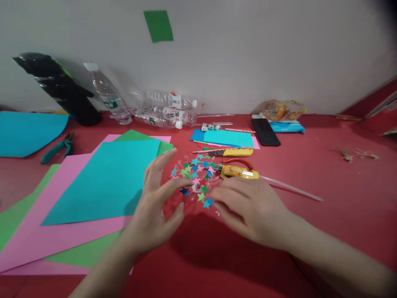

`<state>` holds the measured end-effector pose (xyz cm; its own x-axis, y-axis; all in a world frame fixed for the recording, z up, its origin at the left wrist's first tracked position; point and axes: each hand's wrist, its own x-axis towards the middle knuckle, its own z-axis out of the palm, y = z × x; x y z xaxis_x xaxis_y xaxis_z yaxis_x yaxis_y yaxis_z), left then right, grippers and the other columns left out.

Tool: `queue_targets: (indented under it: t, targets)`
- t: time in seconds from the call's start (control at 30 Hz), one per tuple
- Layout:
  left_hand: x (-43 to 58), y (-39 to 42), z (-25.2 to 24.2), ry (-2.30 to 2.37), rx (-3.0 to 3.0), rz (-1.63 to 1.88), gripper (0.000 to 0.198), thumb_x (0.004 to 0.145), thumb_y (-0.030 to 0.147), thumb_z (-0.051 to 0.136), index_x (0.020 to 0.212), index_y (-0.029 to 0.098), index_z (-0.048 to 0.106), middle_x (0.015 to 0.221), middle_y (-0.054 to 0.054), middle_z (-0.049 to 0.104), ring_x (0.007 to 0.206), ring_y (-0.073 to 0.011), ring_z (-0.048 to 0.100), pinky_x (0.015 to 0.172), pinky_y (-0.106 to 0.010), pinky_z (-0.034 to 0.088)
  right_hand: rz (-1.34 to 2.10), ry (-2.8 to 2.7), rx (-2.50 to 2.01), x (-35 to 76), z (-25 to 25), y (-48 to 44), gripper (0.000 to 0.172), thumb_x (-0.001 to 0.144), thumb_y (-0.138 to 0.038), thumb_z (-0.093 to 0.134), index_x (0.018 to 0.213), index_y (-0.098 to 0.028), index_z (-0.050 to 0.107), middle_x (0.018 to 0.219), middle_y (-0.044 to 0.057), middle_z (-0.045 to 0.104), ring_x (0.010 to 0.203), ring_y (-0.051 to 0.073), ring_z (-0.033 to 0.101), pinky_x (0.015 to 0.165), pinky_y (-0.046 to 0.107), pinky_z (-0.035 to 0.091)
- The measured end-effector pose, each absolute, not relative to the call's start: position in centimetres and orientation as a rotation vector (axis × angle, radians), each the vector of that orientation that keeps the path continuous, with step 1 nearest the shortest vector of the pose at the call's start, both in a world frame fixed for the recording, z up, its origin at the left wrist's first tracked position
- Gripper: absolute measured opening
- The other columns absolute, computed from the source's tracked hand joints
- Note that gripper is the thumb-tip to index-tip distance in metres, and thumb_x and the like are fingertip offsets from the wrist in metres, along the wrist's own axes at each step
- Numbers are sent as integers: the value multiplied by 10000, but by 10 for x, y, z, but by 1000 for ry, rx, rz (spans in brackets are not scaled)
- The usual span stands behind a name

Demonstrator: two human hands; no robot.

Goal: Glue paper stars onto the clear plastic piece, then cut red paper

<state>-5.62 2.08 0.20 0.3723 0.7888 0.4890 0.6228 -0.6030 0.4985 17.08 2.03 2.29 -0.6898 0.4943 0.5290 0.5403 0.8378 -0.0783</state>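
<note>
Five-pointed stars [203, 189] in blue, green and pink, some overlapping, lie loosely clustered on the red surface [341, 198], between left grip [151, 203] and right grip [248, 203]. Left is released: fingers spread, thumb apart, index finger extended to the cluster. Right is palm down, fingers bent toward the stars; cannot tell whether its fingertips pinch anything. Turquoise sheet [105, 182] left of left grip.

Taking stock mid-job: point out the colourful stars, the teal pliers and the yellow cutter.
Colourful stars [204, 188]: head view, on one green star.
Teal pliers [57, 148]: head view, on one handle.
Yellow cutter [238, 152]: head view, on its handle.
</note>
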Motion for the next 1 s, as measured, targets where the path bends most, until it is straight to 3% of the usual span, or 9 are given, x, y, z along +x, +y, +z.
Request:
queue_targets:
  t: [0.27,0.43,0.7,0.9,1.0]
  targets:
    - [-61,24,-1,1274,2320,1045,357,733,59,531,977,286,657,1569,18,243,1440,-295,232,1144,-557,232,-390,-2488,-621,154,-5,15,242,900,-129,592,1127,-185,656,1032,36,645,883,199,499,930,398,401]
    - [-57,23,0,1289,2380,1044,274,735,66,532,910,248,639,1550,-42,275,1422,-312,253,1119,-568,251,-436,-2476,-671,156,-4,16,197,888,-128,597,1057,-198,670,996,39,637,899,206,493,929,409,416]
    - [-57,23,0,1285,2361,1068,274,746,86,545,945,258,622,1549,-41,286,1418,-308,268,1116,-567,265,-385,-2445,-645,155,0,16,234,868,-139,626,1091,-194,672,977,39,646,927,209,524,939,403,426]
    - [-59,26,-10,1223,2044,1201,478,768,107,531,1198,316,547,1545,-23,324,1446,-291,251,1158,-562,251,-113,-2373,-868,167,9,21,262,889,-231,595,1139,-163,631,1128,123,615,968,248,547,846,425,459]
    - [-61,29,-18,1158,1772,1276,520,836,170,506,1327,337,472,1535,-23,363,1440,-280,282,1169,-552,253,-117,-2374,-931,168,12,25,385,883,-351,604,1188,-116,595,1160,164,593,1008,291,534,834,455,459]
